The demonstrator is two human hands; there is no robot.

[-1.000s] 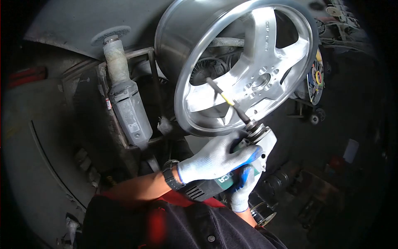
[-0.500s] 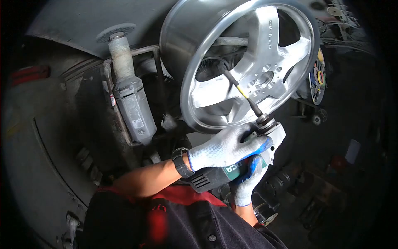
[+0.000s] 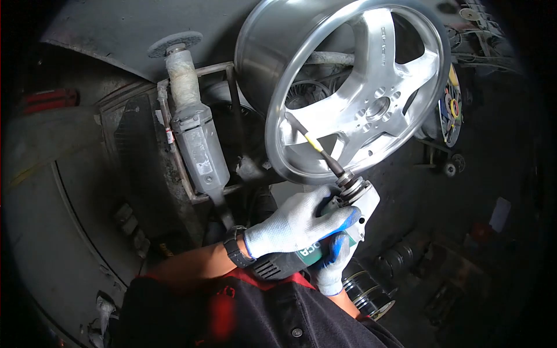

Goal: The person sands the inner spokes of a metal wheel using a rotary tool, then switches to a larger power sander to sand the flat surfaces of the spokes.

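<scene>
Both gloved hands grip a green and grey die grinder (image 3: 316, 246). My left hand (image 3: 293, 223) wraps over the top of its body; my right hand (image 3: 332, 269) holds it from below. A long dark bit (image 3: 313, 142) with a yellow band sticks out of the grinder's head and reaches into a shiny five-spoke alloy wheel (image 3: 371, 93). The bit's tip lies against the inner rim near a spoke. A black watch sits on my left wrist.
A second, dusty grey angle grinder (image 3: 194, 136) rests in a metal frame left of the wheel, disc end up. Dark cylindrical parts (image 3: 365, 290) lie on the floor at lower right. Clutter and cables fill the dim right side.
The grinder and both hands shifted slightly left and down since half a second ago, and the bit's tip swung back leftwards along the inside of the rim.
</scene>
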